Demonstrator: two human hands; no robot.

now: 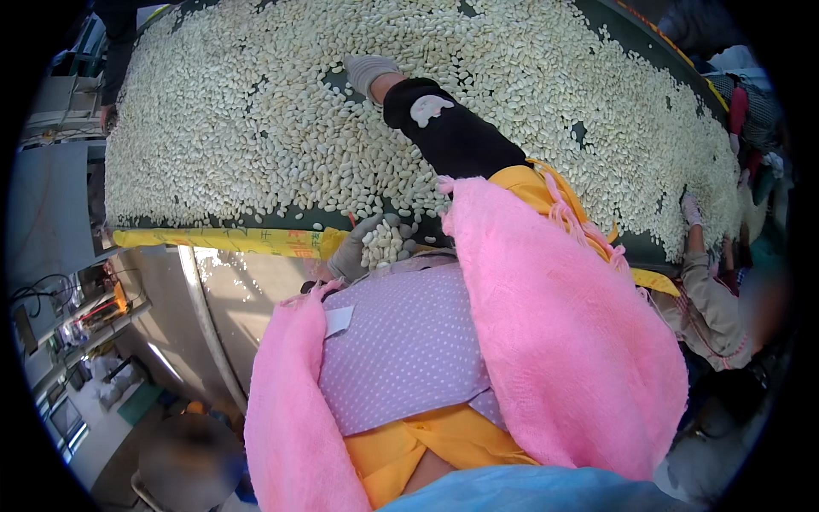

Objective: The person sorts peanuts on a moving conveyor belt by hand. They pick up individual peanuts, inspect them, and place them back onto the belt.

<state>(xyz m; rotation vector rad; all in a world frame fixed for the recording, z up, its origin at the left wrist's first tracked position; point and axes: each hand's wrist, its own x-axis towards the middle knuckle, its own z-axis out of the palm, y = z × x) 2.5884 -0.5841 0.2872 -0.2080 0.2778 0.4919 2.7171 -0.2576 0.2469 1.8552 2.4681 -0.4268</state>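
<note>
A thick layer of white beans lies spread over a dark green belt. My left hand, in a grey glove, is at the near edge, cupped around a small heap of beans. My right hand reaches across to the middle of the layer, in a pale ribbed glove below a black sleeve cover. Its fingertips are down among the beans, beside a small patch of bare belt. The fingers are mostly hidden behind the back of the hand, so what they hold does not show.
Yellow printed wrapping covers the near rim. At the right, a co-worker's gloved hand touches the beans; another person's dark sleeve is at the upper left. Spilled beans lie beneath the rim, near a pale pole.
</note>
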